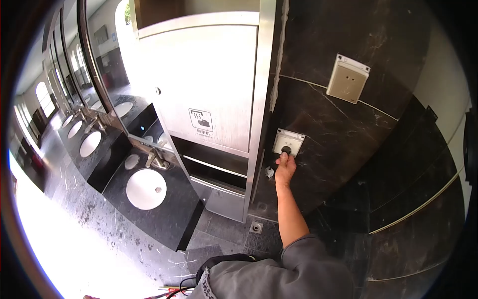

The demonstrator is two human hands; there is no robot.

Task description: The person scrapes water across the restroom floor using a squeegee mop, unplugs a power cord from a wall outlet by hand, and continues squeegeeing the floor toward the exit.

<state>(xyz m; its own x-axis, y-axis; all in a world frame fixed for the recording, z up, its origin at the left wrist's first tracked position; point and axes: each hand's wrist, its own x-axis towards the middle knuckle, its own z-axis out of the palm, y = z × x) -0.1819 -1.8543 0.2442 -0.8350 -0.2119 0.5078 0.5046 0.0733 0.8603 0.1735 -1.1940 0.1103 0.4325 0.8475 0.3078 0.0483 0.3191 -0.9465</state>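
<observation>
My right hand (285, 169) reaches up to a white wall plate (289, 141) on the dark marble wall. Its fingers are pinched on a small dark round piece (286, 149) at the lower part of that plate. Just left of the hand, a small whitish fitting (269, 172) sits on the wall. Higher up to the right is a beige socket panel (348, 79), slightly tilted in its white frame. A skin-coloured sliver at the bottom left edge may be my left hand; its fingers cannot be made out.
A metal hand-dryer cabinet (214, 84) stands left of my right hand. Further left are a dark counter (169, 219), a white basin (146, 189), a faucet (157, 159) and mirrors. A floor drain (256, 227) lies below. Cables and a red item (175, 290) show at the bottom edge.
</observation>
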